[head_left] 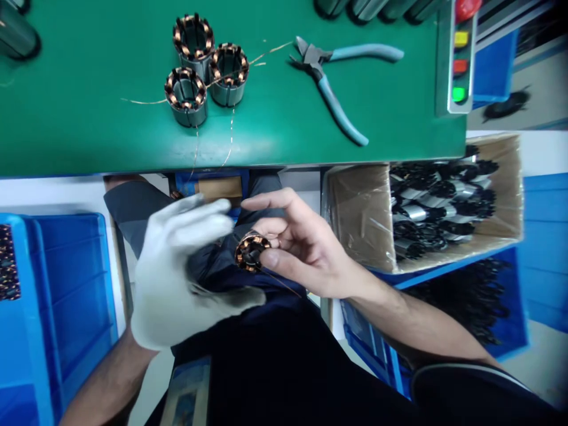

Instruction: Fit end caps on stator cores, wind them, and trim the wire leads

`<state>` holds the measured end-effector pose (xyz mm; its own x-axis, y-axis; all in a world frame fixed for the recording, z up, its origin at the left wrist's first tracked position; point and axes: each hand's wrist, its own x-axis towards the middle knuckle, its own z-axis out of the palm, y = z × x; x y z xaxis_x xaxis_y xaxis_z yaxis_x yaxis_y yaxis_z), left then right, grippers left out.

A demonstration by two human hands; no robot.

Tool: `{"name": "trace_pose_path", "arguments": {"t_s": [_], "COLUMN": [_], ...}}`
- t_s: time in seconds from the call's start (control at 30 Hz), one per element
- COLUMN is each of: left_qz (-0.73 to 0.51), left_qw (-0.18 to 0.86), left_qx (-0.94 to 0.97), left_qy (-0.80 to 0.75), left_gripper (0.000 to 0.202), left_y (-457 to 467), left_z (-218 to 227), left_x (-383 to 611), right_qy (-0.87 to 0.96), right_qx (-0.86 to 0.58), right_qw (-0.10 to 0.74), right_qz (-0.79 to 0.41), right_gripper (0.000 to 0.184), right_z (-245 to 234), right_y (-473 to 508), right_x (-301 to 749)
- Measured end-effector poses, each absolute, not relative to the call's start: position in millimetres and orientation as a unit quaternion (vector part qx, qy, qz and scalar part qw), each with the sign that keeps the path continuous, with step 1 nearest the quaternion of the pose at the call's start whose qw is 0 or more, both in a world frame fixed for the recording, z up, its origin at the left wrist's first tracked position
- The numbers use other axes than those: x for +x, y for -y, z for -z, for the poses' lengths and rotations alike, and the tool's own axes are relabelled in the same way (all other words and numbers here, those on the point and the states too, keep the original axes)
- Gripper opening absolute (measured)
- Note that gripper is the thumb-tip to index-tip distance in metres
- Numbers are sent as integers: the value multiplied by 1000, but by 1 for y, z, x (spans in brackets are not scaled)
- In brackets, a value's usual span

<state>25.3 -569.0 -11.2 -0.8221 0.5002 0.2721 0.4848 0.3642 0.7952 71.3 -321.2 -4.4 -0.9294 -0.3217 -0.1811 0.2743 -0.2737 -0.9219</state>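
My bare right hand (pixel 306 248) pinches a small motor stator (pixel 251 251) with copper windings, held over my lap below the table edge. A thin copper wire trails from it toward the lower right. Just left of the stator is my left hand (pixel 177 272), in a white glove, fingers spread and its fingertips close to the part without gripping it. Three more wound stators (pixel 204 68) stand together on the green table mat (pixel 89 118), loose copper wire ends straggling from them over the mat's front edge.
Blue-handled cutting pliers (pixel 337 77) lie on the mat right of the stators. A control box with coloured buttons (pixel 459 59) stands at the mat's right end. A cardboard box (pixel 355 213) of stator parts sits at my right, blue bins (pixel 66 296) at my left.
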Motion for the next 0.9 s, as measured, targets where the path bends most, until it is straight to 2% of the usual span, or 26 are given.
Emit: {"name": "trace_pose_path", "arguments": {"t_s": [0.07,0.13,0.23,0.3,0.33,0.43,0.47,0.53,0.67,0.7,0.8,0.9], "left_qz": [-393,-358,-365,-370,-366,-368,-376,-386,-376,-383,-427,-457], "left_qw": [4,15,10,-5,-9,-17,-26,-49,-87,-85,-63,-46], "left_qx": [324,294,284,296,300,302,296,264,191,184,183,170], "left_qy": [-861,-886,-886,-881,-881,-879,-878,-883,-903,-901,-883,-872], "left_gripper": [73,63,69,74,74,61,54,44,39,37,32,38], "left_y": [565,560,554,552,551,548,547,546,547,547,550,553], "left_z": [-8,-18,-19,-14,-12,-10,-12,-17,-25,-25,-21,-17], "left_x": [23,24,27,29,29,31,31,31,27,26,24,23], "right_qy": [-571,-570,-609,-669,-698,-735,-736,-724,-685,-696,-751,-764], "right_qx": [-30,-41,-58,-62,-64,-65,-56,-14,73,65,-22,-72], "right_qw": [194,198,180,126,87,-17,-35,-69,-135,-136,-131,-157], "right_qz": [797,797,770,730,708,675,674,686,712,702,647,622], "right_gripper": [59,59,62,63,57,18,14,17,21,20,34,21], "right_z": [5,3,-1,-3,-3,-2,-1,0,2,3,6,9], "right_y": [324,325,322,319,319,318,319,319,323,325,333,335], "right_x": [71,69,65,62,61,57,57,56,58,60,65,67]}}
